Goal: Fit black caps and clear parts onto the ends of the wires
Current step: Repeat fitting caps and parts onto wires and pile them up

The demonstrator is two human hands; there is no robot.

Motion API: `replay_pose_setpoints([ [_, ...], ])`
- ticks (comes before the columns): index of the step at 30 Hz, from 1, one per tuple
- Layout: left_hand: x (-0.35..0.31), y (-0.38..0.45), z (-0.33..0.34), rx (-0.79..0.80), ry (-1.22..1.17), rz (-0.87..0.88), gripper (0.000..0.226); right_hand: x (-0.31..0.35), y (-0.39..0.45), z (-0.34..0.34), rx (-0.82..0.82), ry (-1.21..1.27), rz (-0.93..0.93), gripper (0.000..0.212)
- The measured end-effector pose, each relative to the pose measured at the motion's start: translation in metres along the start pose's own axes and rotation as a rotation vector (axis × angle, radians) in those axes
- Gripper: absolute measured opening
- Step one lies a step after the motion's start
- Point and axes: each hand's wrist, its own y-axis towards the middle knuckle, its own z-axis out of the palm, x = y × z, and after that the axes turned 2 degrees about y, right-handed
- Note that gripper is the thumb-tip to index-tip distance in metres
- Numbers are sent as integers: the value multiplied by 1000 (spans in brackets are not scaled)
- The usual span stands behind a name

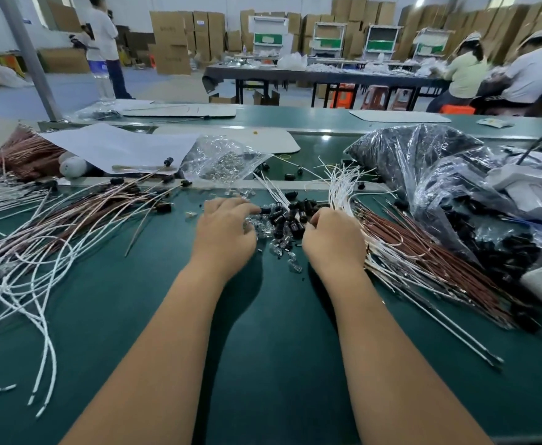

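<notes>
A small heap of black caps point(292, 216) and clear parts point(279, 245) lies on the green table point(263, 316) between my hands. My left hand point(224, 229) rests palm down at the heap's left edge, fingertips reaching into the clear parts. My right hand point(334, 236) sits at the heap's right edge with its fingers curled under; what they hold is hidden. A bundle of brown and white wires point(423, 261) lies just right of my right hand, with white wire ends point(340, 184) fanning up behind it. Finished wires point(54, 226) spread across the left side.
A clear bag of clear parts point(221, 159) and a sheet of white paper point(118, 146) lie behind the heap. Large plastic bags of black caps point(423, 165) fill the right side. People sit at a far table and one stands at the back left.
</notes>
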Motion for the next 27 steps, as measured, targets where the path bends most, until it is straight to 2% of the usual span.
replay_pose_setpoints([
  [3, -2, 0, 2, 68, -46, 19, 35, 1, 1, -3, 37, 203, 3, 22],
  [6, -3, 0, 3, 123, -103, 24, 35, 8, 1, -9, 63, 447, -5, 31],
  [8, -2, 0, 4, 132, -138, 24, 35, 9, 0, -13, 29, 502, -20, 34],
  [10, -2, 0, 4, 130, -144, 21, 33, 4, 1, -16, 1, 377, -16, 34],
  [13, -3, 0, 5, 120, -143, 10, 32, 1, 1, -18, 135, 57, 12, 23],
  [15, -3, 0, 5, 120, -138, 5, 31, 4, -2, -18, 205, -29, 7, 19],
  [18, -5, 0, 4, 111, -142, 7, 28, 6, -4, -17, 231, 29, 11, 27],
  [27, -5, -2, 0, 127, -214, 36, 20, 9, -6, -14, 172, 168, 78, 25],
])
